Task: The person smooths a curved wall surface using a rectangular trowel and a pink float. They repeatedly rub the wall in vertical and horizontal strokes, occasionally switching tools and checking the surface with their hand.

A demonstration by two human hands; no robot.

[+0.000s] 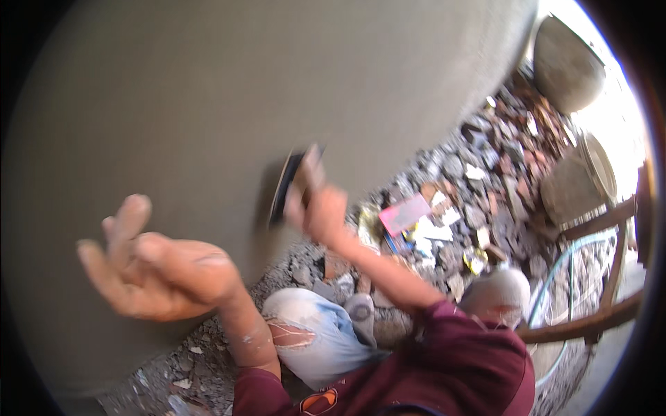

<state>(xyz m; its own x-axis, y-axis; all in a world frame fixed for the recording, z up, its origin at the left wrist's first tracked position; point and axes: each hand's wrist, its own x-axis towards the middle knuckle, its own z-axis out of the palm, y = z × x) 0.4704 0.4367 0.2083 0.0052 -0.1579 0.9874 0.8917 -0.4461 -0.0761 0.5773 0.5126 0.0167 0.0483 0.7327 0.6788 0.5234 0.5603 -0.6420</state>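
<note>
A wide grey plastered wall point(173, 97) fills the upper left. My right hand point(319, 211), blurred, grips a flat black float point(281, 187) held against the wall at the centre, near the lower edge of the plaster. My left hand point(163, 270) is raised at the lower left in front of the wall, fingers apart and loosely bent, with nothing visible in it. My knees in torn, pale jeans point(305, 333) are bent below.
Broken stones and brick point(479, 215) lie along the wall's foot, with scraps and a pink board point(406, 211). A bucket point(576, 180) and a grey container point(565, 62) stand at right, above a pale blue hose point(548, 288) and rusty brown bars point(590, 326).
</note>
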